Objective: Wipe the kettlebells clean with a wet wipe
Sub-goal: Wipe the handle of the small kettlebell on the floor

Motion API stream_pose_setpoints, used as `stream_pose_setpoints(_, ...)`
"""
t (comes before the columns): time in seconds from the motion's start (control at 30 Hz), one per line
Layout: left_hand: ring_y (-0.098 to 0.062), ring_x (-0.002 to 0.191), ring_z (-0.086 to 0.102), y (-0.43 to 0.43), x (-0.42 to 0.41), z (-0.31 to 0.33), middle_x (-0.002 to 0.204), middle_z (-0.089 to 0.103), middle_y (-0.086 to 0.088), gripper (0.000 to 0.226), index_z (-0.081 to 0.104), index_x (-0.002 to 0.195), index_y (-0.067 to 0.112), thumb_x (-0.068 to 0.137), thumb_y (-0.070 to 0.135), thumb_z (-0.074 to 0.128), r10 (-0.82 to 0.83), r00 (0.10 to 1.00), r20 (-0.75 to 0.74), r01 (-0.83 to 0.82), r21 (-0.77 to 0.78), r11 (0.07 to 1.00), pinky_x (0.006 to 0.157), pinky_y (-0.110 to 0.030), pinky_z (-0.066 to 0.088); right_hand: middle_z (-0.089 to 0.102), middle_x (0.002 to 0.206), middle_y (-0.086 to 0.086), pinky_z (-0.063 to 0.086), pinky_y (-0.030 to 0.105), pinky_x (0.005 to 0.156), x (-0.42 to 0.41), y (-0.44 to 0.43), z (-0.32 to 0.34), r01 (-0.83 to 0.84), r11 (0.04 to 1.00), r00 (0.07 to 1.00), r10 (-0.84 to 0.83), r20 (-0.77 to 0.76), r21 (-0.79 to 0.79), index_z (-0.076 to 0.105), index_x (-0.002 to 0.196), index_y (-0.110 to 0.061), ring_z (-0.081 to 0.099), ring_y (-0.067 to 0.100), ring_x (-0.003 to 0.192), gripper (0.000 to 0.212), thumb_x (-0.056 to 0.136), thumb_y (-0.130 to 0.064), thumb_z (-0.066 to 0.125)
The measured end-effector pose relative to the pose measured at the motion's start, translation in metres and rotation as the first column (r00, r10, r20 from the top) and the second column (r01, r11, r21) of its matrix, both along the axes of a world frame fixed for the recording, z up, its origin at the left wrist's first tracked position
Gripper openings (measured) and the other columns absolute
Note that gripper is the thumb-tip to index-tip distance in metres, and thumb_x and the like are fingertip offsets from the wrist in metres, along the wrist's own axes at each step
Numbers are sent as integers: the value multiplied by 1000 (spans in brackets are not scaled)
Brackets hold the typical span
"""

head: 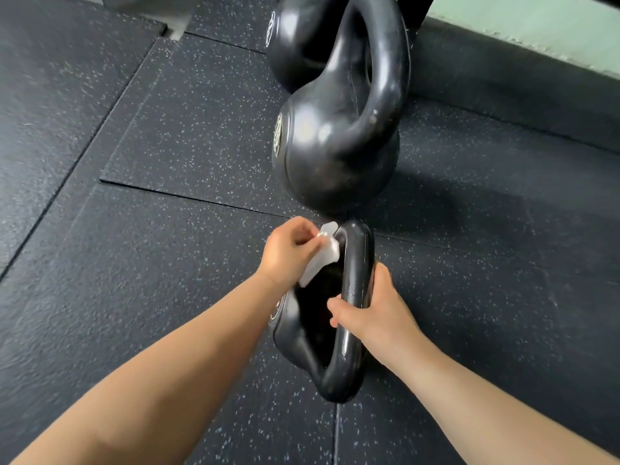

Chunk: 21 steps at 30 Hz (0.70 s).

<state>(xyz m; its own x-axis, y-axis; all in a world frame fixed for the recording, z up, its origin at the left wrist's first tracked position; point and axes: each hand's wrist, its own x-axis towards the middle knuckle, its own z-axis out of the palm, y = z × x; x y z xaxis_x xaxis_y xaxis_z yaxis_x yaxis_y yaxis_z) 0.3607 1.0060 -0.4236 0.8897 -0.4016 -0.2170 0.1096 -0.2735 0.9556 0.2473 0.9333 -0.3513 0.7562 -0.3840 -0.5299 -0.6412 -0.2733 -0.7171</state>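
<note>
Head view looks down on a speckled black rubber floor [167, 229], where three black kettlebells stand in a row running away from the person. The middle kettlebell [335, 156] is the biggest in frame, upright and untouched. The farthest kettlebell [295, 45] shows only in part behind it, at the top edge. The nearest kettlebell [295, 333] sits just below the camera with its handle [357, 263] uppermost, and both hands are on it. The right hand [375, 310] wraps fingers and thumb round the handle's right-hand bar, probably to steady the weight against the rubbing. The left hand [288, 253] pinches the one white wet wipe [323, 260] in curled fingers and presses it to the handle's inner far corner. The handle looks to be the part in hand, with the other two bells likely yet to do.
</note>
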Motion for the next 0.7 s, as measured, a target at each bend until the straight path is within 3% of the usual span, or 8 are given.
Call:
stream_pose_setpoints(0.07, 1, 43, 46, -7, 3, 22, 44, 52, 11, 20, 56, 58, 21, 74, 12, 62, 24, 996, -89, -43, -218, 975, 50, -18, 38, 62, 94, 6, 53, 39, 80, 1, 1, 3, 9, 1000, 1000, -9, -6, -2, 38, 99, -24, 65, 23, 85, 35, 74, -22, 63)
stream_pose_setpoints(0.13, 4, 50, 53, -20, 7, 45, 45, 58, 13, 19, 59, 62, 16, 76, 3, 59, -203, 977, -57, 179, -284, 942, 56, -11, 41, 61, 96, 5, 52, 35, 76, 2, 1, 5, 0, 1000, 1000, -1, -31, -19, 38, 103, -22, 63, 21, 85, 37, 76, -22, 63)
stream_pose_setpoints(0.23, 4, 62, 59, -34, 15, 60, 61, 65, 8, 21, 61, 67, 15, 81, 0, 58, -575, 817, 40, 576, -73, 814, 67, -10, 45, 56, 106, 0, 47, 31, 76, 3, -4, 6, -89, 996, 990, 85, -113, -31, 34, 117, -21, 57, 17, 91, 50, 78, -30, 63)
stream_pose_setpoints(0.33, 11, 52, 54, -31, 23, 67, 50, 63, 17, 18, 62, 70, 14, 81, 0, 60, -656, 754, 41, 655, 35, 755, 58, -3, 41, 62, 106, -1, 50, 33, 87, -1, -21, 15, -269, 953, 913, 298, -279, 137, 50, 109, -19, 59, 14, 94, 37, 81, -42, 56)
stream_pose_setpoints(0.4, 6, 62, 61, -25, 17, 75, 66, 68, -2, 17, 62, 67, 11, 80, 0, 61, -688, 726, 17, 688, -6, 726, 62, -7, 43, 65, 102, 0, 50, 32, 89, -9, -37, 20, -270, 932, 899, 334, -283, 241, 54, 109, -18, 62, 12, 92, 27, 87, -34, 50)
stream_pose_setpoints(0.5, -7, 101, 56, -7, -4, 72, 101, 67, -12, 14, 71, 84, 11, 77, 18, 61, -725, 660, 198, 684, 240, 689, 83, -18, 38, 64, 95, 4, 49, 32, 83, -11, -61, 18, 37, 951, 994, -5, -105, 306, 51, 113, -13, 61, 17, 90, 23, 91, -10, 43)
stream_pose_setpoints(0.57, -5, 109, 45, 7, -27, 65, 94, 71, -6, 23, 71, 83, 10, 77, 26, 56, -671, 602, 432, 616, 284, 735, 90, -18, 33, 62, 95, 7, 49, 30, 79, -6, -67, 13, 282, 903, 953, -302, 11, 324, 53, 109, -11, 61, 19, 87, 22, 90, -5, 44)
stream_pose_setpoints(0.7, -8, 110, 48, 28, -58, 46, 76, 71, 6, 17, 66, 75, 16, 82, 23, 51, -598, 396, 697, 537, 353, 766, 100, -23, 33, 56, 115, 0, 44, 28, 90, 5, -59, 5, 285, 937, 936, -318, 151, 201, 53, 115, -18, 53, 15, 103, 25, 93, -19, 42)
